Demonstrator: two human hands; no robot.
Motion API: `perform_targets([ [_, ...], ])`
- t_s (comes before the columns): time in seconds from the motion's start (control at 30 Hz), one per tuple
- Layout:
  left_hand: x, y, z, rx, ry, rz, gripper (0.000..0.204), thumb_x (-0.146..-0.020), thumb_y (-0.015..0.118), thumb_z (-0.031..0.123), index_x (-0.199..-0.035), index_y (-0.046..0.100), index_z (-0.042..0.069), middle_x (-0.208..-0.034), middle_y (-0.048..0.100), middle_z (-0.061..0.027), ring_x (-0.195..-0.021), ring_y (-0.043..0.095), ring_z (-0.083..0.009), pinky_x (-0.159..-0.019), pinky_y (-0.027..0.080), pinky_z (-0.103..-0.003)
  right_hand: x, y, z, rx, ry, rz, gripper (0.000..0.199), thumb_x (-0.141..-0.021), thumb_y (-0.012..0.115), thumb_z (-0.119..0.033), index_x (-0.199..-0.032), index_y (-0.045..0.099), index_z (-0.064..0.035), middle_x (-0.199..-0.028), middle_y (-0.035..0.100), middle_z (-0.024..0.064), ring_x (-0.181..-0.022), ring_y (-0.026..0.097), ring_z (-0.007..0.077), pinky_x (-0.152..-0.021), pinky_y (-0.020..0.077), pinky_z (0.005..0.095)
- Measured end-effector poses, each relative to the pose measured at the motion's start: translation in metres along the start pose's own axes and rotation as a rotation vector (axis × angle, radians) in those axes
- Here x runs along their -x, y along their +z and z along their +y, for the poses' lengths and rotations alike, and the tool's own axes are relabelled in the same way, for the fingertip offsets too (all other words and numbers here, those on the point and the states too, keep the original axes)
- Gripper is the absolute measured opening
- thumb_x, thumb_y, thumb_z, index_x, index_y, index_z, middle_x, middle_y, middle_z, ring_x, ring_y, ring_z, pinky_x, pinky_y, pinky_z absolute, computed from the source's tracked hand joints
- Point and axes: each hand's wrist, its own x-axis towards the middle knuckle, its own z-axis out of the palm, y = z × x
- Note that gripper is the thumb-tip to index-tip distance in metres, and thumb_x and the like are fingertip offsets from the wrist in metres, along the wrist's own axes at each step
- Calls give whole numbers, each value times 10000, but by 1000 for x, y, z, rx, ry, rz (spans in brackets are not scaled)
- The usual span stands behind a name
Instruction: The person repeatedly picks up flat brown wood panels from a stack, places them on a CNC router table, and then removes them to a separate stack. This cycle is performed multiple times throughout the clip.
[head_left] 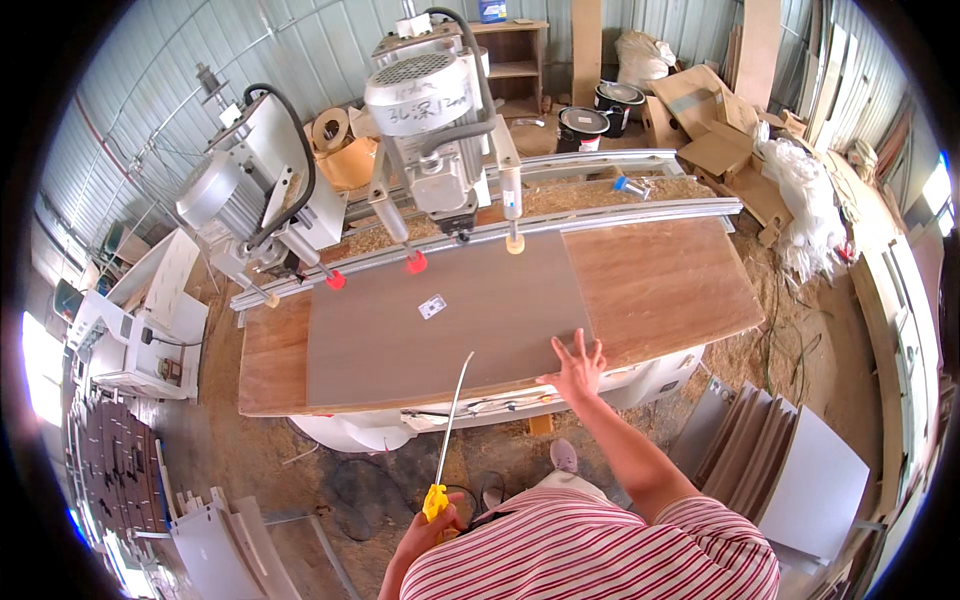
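In my left hand (440,520), low in the picture, I grip a yellow air blow gun (434,502). Its long thin metal nozzle slants up toward the bench and bends at the tip, over the near part of a grey-brown panel (470,300). The panel lies flat on a wooden worktop, with a small white label (432,307) on it. My right hand (577,370) rests with fingers spread at the panel's near right corner and holds nothing. Beyond the panel stand two drilling heads (425,120), with red and pale round-tipped rods reaching down to its far edge.
Brown wooden boards (670,280) flank the panel. A metal rail (640,210) runs along the worktop's far side, strewn with sawdust. Stacked panels (810,480) lean at the lower right, others (225,550) at the lower left. Black buckets (582,128) and cardboard (720,150) sit behind.
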Motion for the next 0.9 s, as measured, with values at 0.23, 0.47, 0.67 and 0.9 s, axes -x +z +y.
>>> perform_targets([
  [0.23,18,-71,-30,108,39,8,418,-995,581,284,-1336,501,56,-801,624,-60,-742,634,-143,-709,538,-287,22,22,-93,-56,24,1,921,-634,842,-497,-1451,438,-360,-1608,188,117,-1411,170,483,-1099,252,564],
  [0.47,29,-102,-34,168,28,-34,403,-976,608,295,-1289,520,57,-802,637,-79,-707,635,-158,-684,554,-308,25,34,-122,-30,12,-10,911,-650,835,-506,-1448,428,-344,-1599,166,150,-1395,166,524,-1070,269,607],
  [0.67,29,-113,-30,21,73,-65,390,-993,584,290,-1303,515,63,-796,628,-69,-762,648,-164,-730,540,-296,27,38,-134,-37,31,-22,933,-637,845,-486,-1453,421,-335,-1606,153,150,-1405,174,531,-1085,267,624],
  [0.9,28,-115,-36,-17,83,-36,390,-1002,573,287,-1304,517,47,-768,606,-50,-739,620,-150,-704,502,-273,31,32,-140,-26,30,-47,946,-647,835,-515,-1469,397,-356,-1607,151,139,-1410,176,514,-1088,272,613],
])
